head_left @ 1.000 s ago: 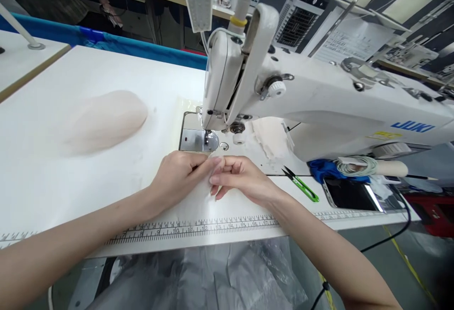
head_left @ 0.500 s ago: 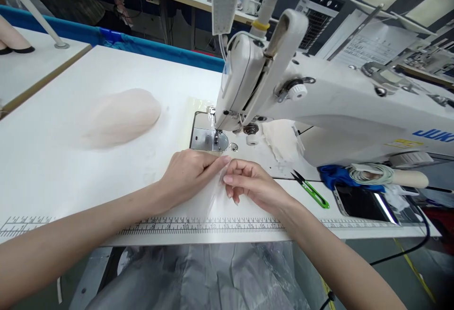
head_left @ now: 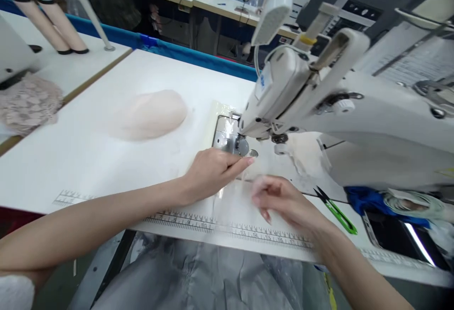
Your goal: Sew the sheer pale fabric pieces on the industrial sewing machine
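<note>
**Sheer Material [head_left: 222, 220] Pinched Beside Sewing Machine [head_left: 283, 92]**

Grey cloth [head_left: 198, 272] is seen below the near edge of a white table [head_left: 88, 154], along which a printed ruler [head_left: 262, 236] is partly veiled by the sheer material. By the left hand [head_left: 213, 175], thumb pressed to forefinger, the material is gripped just in front of the metal needle plate [head_left: 227, 135]. The right hand [head_left: 283, 201] is held slightly apart, fingers curled and blurred; whether anything is gripped there cannot be told. To its right, green-handled snips [head_left: 340, 218] are laid near a dark-screened phone [head_left: 397, 239] and a bunched blue cloth [head_left: 365, 199]. Pale fabric [head_left: 308, 151] is piled under the machine's arm. Farther left, a rounded, blush-coloured piece [head_left: 152, 114] is spread flat. Beyond, lace [head_left: 31, 104] and two pale tubes with black ends [head_left: 58, 26] are set on an adjoining surface. In the background, a person in dark clothing [head_left: 109, 0] is partly seen beside another table [head_left: 227, 7].
</note>
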{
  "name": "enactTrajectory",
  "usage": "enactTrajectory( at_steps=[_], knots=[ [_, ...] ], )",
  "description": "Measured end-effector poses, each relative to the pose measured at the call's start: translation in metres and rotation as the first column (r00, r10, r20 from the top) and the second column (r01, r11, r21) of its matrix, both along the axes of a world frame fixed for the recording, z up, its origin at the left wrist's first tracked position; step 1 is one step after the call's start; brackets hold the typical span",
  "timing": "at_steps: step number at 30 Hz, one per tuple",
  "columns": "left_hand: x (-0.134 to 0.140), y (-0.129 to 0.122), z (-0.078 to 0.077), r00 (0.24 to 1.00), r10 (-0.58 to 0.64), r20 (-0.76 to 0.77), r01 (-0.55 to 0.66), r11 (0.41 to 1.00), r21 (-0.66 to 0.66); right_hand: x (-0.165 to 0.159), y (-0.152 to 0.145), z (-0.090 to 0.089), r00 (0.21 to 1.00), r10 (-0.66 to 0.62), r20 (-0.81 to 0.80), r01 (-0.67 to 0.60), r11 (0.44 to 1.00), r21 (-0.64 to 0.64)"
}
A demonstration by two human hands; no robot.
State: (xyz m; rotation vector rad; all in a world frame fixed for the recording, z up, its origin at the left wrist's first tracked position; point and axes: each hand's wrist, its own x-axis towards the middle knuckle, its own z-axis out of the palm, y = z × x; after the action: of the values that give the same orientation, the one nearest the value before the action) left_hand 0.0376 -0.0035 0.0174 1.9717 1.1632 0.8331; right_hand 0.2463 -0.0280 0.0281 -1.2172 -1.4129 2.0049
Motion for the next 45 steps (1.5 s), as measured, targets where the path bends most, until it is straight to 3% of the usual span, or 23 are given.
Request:
enactTrajectory(
  at_steps=[2,3,5,7,9,13,16,21,24,25,27,30,33,36,41,43,45],
  knots=[
    [-0.003,0.004,0.002,0.987,-0.064,0.149,0.088,0.983,-0.162,0.022,0.004,0.007,0.945,0.232,0.228,-0.233,0.972,-0.023],
    [-0.004,0.006,0.003,0.969,-0.11,0.22,0.159,0.962,-0.221,0.031,0.006,0.011,0.901,0.272,0.337,-0.283,0.959,-0.018],
    [-0.006,0.008,0.005,0.925,-0.204,0.32,0.297,0.915,-0.275,0.042,0.01,0.017,0.867,0.182,0.465,-0.242,0.967,0.073],
    [-0.008,0.007,0.006,0.898,-0.266,0.35,0.373,0.882,-0.288,0.04,0.013,0.021,0.911,0.017,0.413,-0.099,0.979,0.178],
    [-0.008,0.007,0.006,0.889,-0.297,0.349,0.405,0.865,-0.296,0.026,0.015,0.021,0.963,-0.057,0.264,0.012,0.985,0.17],
    [-0.012,0.011,0.01,0.859,-0.369,0.355,0.478,0.828,-0.293,-0.005,0.022,0.014,0.99,0.095,0.106,-0.095,0.995,0.002],
    [-0.017,0.021,0.017,0.824,-0.444,0.352,0.552,0.769,-0.322,-0.014,0.033,0.008,0.994,0.109,0.011,-0.108,0.993,-0.038],
    [-0.039,0.041,0.028,0.758,-0.576,0.305,0.643,0.587,-0.492,-0.013,0.05,0.003,0.996,0.086,0.024,-0.085,0.994,-0.069],
    [-0.051,0.045,0.032,0.731,-0.653,0.196,0.606,0.49,-0.626,-0.016,0.054,0.001,0.99,0.131,0.059,-0.128,0.991,-0.038],
    [-0.053,0.044,0.033,0.752,-0.642,0.15,0.564,0.51,-0.65,-0.018,0.053,-0.001,0.987,0.143,0.068,-0.142,0.99,-0.016],
    [-0.051,0.04,0.032,0.83,-0.556,0.038,0.453,0.633,-0.628,-0.022,0.051,-0.003,0.985,0.154,0.072,-0.157,0.987,0.037],
    [-0.037,0.029,0.027,0.912,-0.397,-0.102,0.301,0.819,-0.488,-0.025,0.047,-0.005,0.992,0.108,0.062,-0.114,0.988,0.104],
    [-0.022,0.021,0.019,0.953,-0.229,-0.197,0.15,0.925,-0.349,-0.023,0.044,-0.005,0.998,0.012,0.063,-0.022,0.988,0.15],
    [-0.012,0.021,0.01,0.966,-0.119,-0.229,0.049,0.956,-0.291,-0.017,0.041,-0.003,0.994,-0.073,0.08,0.056,0.98,0.193],
    [-0.01,0.025,0.001,0.965,-0.1,-0.243,0.038,0.968,-0.247,-0.014,0.039,-0.007,0.983,-0.15,0.102,0.124,0.966,0.229],
    [-0.01,0.023,-0.001,0.96,-0.064,-0.271,0.021,0.987,-0.158,-0.014,0.037,-0.011,0.978,-0.178,0.112,0.134,0.939,0.317],
    [-0.011,0.019,-0.004,0.956,-0.043,-0.289,0.024,0.997,-0.071,-0.015,0.034,-0.015,0.971,-0.192,0.143,0.103,0.874,0.474]
  ],
)
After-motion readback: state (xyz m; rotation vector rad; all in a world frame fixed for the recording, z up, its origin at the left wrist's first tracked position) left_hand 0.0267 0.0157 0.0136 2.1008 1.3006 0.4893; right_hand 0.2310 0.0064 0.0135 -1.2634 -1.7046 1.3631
